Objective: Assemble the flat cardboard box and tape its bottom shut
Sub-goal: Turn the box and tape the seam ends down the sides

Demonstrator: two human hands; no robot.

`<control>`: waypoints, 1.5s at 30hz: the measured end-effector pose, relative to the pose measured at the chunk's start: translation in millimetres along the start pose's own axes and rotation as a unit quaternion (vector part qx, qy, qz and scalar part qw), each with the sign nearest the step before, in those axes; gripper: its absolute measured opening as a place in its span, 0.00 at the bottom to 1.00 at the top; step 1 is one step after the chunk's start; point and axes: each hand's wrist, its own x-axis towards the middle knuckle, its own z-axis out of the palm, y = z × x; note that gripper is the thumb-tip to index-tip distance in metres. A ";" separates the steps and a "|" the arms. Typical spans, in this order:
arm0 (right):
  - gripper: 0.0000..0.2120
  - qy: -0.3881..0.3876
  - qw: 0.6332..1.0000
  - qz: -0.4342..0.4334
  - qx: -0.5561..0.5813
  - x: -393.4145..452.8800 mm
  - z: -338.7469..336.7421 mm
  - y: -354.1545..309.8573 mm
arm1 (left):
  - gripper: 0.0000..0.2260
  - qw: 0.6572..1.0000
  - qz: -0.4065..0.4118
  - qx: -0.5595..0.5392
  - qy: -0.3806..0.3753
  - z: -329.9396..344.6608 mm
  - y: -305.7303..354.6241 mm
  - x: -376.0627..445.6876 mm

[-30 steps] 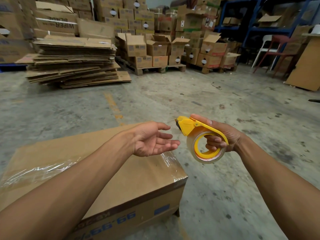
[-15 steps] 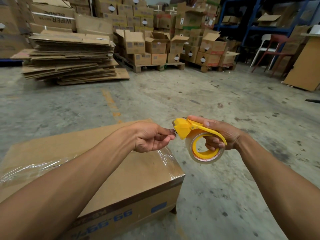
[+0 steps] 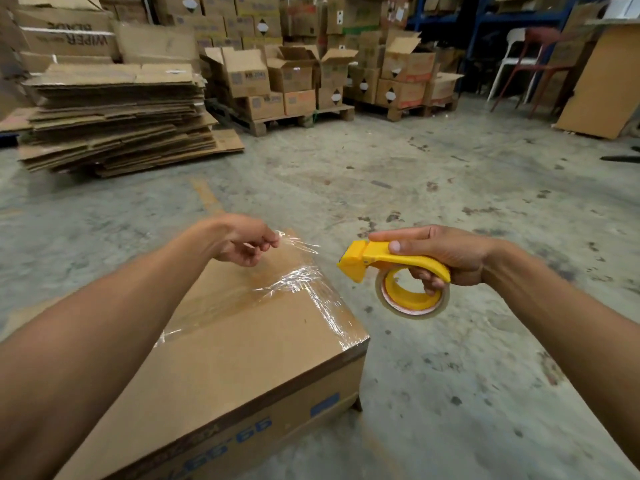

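Note:
An assembled brown cardboard box [image 3: 242,355] with blue print sits on the floor in front of me, its upper face crossed by wrinkled clear tape [image 3: 304,282]. My right hand [image 3: 446,258] grips a yellow tape dispenser [image 3: 391,271] holding a roll of clear tape, to the right of the box's far corner. My left hand [image 3: 242,244] hovers over the far end of the box, fingers pinched on a loose strip of clear tape [image 3: 294,242] that stretches toward the dispenser.
A stack of flattened cardboard [image 3: 114,116] lies on the concrete floor at far left. Pallets with open and stacked boxes [image 3: 298,77] stand at the back. A red chair [image 3: 543,60] and a leaning board [image 3: 602,84] are at far right.
My left hand went from open to pinching the tape end at the dispenser, then pulled left and away, drawing out a strip. The dispenser shifted slightly right.

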 end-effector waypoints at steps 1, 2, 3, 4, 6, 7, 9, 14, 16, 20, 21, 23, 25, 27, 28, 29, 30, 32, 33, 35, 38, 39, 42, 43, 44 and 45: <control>0.21 0.017 1.000 -0.001 -0.003 2.8 5.8 -5.1 | 0.09 0.999 0.019 0.040 0.023 0.9 4.5 10.2; 0.21 0.036 0.999 0.000 -0.005 5.6 11.8 -10.1 | 0.09 0.996 0.037 0.071 0.042 1.3 9.2 19.9; 0.21 0.055 0.999 -0.001 -0.003 8.7 17.9 -14.0 | 0.08 0.993 0.052 0.091 0.055 0.8 14.4 29.8; 0.21 0.072 0.997 -0.002 -0.001 11.6 24.8 -17.5 | 0.08 0.990 0.064 0.105 0.065 0.0 19.5 38.7; 0.20 0.106 0.994 -0.012 0.008 20.8 40.4 -23.9 | 0.08 0.985 0.079 0.132 0.074 -4.5 30.5 54.4; 0.20 0.123 0.992 -0.019 0.014 26.4 48.3 -26.9 | 0.08 0.983 0.082 0.144 0.073 -7.8 35.9 61.8; 0.20 0.152 0.988 -0.033 0.026 39.8 62.6 -32.0 | 0.09 0.980 0.080 0.173 0.064 -15.7 44.0 77.5; 0.21 0.201 0.979 -0.024 0.024 71.0 81.4 -34.1 | 0.06 0.974 0.069 0.210 0.043 -30.9 49.0 111.9; 0.21 0.205 0.978 -0.017 0.035 74.2 84.6 -33.5 | 0.07 0.972 0.067 0.223 0.030 -30.3 48.5 118.8; 0.22 0.203 0.979 -0.002 0.035 72.8 90.6 -34.2 | 0.08 0.972 0.052 0.227 -0.003 -25.9 43.0 128.3; 0.22 0.197 0.980 0.002 0.041 72.0 92.3 -34.1 | 0.08 0.972 0.049 0.230 -0.008 -25.1 41.1 130.4; 0.23 0.193 0.980 0.009 0.043 71.0 95.8 -33.9 | 0.07 0.972 0.047 0.231 -0.016 -24.1 37.4 133.9; 0.23 0.193 0.980 0.008 0.042 72.2 99.0 -33.0 | 0.05 0.974 0.048 0.222 -0.019 -24.2 34.7 135.8; 0.23 0.198 0.979 0.008 0.042 73.8 102.0 -32.7 | 0.05 0.976 0.047 0.214 -0.012 -24.6 33.0 136.1; 0.23 0.200 0.979 0.009 0.041 74.5 103.1 -32.7 | 0.05 0.976 0.049 0.213 -0.009 -24.7 32.2 136.0; 0.23 0.202 0.979 0.011 0.039 75.1 104.2 -32.8 | 0.05 0.976 0.051 0.214 -0.003 -24.0 31.4 135.0; 0.23 0.204 0.978 0.014 0.038 75.3 105.1 -32.9 | 0.04 0.975 0.053 0.214 0.002 -23.2 30.5 134.2; 0.23 0.206 0.978 0.016 0.038 76.3 106.3 -33.1 | 0.05 0.976 0.057 0.210 0.014 -21.2 27.5 135.2; 0.23 0.206 0.978 0.017 0.037 77.0 106.9 -33.0 | 0.05 0.977 0.057 0.206 0.016 -20.0 25.0 136.4; 0.23 0.207 0.978 0.019 0.034 78.0 107.9 -33.2 | 0.05 0.980 0.056 0.191 0.019 -17.3 19.8 137.9; 0.23 0.210 0.977 0.019 0.035 78.1 108.6 -33.5 | 0.06 0.986 0.060 0.155 0.026 -14.5 12.4 138.9; 0.23 0.210 0.977 0.018 0.035 77.9 108.7 -33.1 | 0.06 0.986 0.063 0.149 0.026 -14.0 10.7 139.0; 0.23 0.211 0.977 0.019 0.032 77.4 109.9 -30.5 | 0.07 0.983 0.092 0.156 0.023 -12.3 7.3 137.7; 0.23 0.211 0.977 0.019 0.030 77.6 110.4 -29.3 | 0.04 0.982 0.103 0.154 0.034 -11.7 6.9 136.7; 0.23 0.210 0.977 0.020 0.028 77.8 110.9 -28.2 | 0.05 0.979 0.118 0.155 0.053 -12.3 5.6 135.8; 0.23 0.209 0.977 0.021 0.028 78.2 111.4 -27.5 | 0.13 0.972 0.135 0.170 0.086 -14.0 3.5 136.0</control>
